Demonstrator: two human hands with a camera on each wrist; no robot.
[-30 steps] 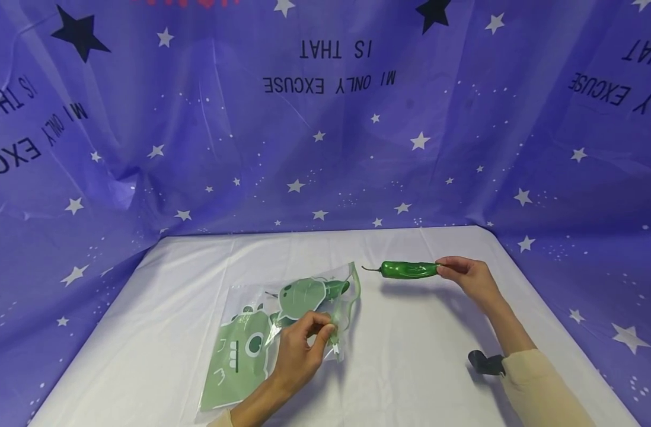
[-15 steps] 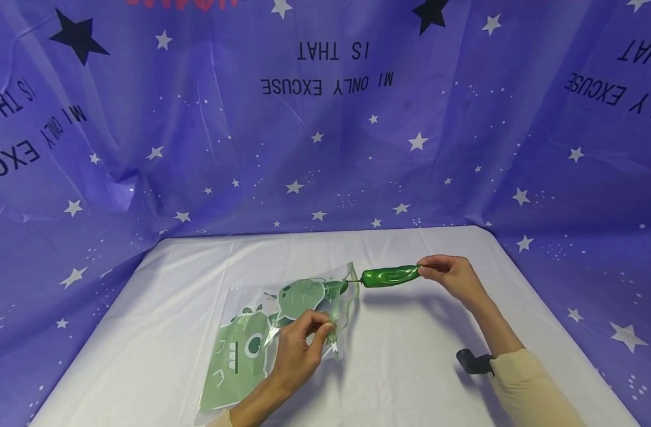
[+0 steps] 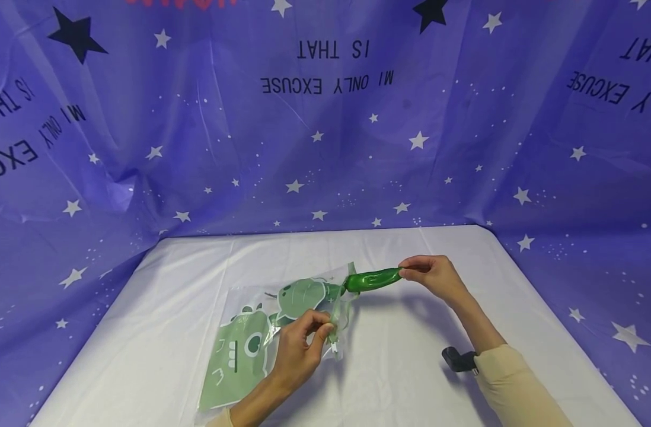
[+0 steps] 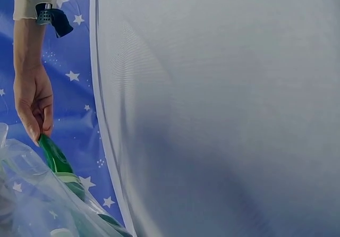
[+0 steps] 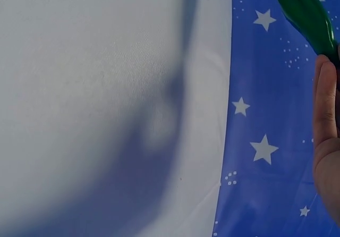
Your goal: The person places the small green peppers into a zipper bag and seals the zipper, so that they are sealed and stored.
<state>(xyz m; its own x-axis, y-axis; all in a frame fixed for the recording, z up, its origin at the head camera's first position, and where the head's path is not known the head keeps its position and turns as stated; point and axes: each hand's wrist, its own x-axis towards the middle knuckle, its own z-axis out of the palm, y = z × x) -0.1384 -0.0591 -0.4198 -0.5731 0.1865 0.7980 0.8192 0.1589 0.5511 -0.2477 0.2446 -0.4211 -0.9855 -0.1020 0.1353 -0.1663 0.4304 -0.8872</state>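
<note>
Along the far side, the white cloth-covered surface [image 3: 400, 370] meets a purple star-printed backdrop [image 3: 325, 154]; its left and right edges slant outward toward the near side. White cloth extends from the bag's mouth to the right edge, giving lateral room around the right forearm. A black wrist-mounted device [image 3: 456, 359] sits near the beige right sleeve [image 3: 512, 379].

Compared with one second ago, the right hand [image 3: 434, 277] has moved left, and the glossy green pepper [image 3: 373, 279], then well apart from the bag, now has its stem end in the mouth. The left hand [image 3: 301, 350] and the transparent plastic bag with green cartoon prints [image 3: 235, 362] show little change.

Condition of pepper: long, smooth, slightly creased, shining along its upper side, nearly level and raised above the cloth. The right hand pinches its tapered right end; the left hand pinches the near side of the bag's pale-green-edged mouth.
</note>
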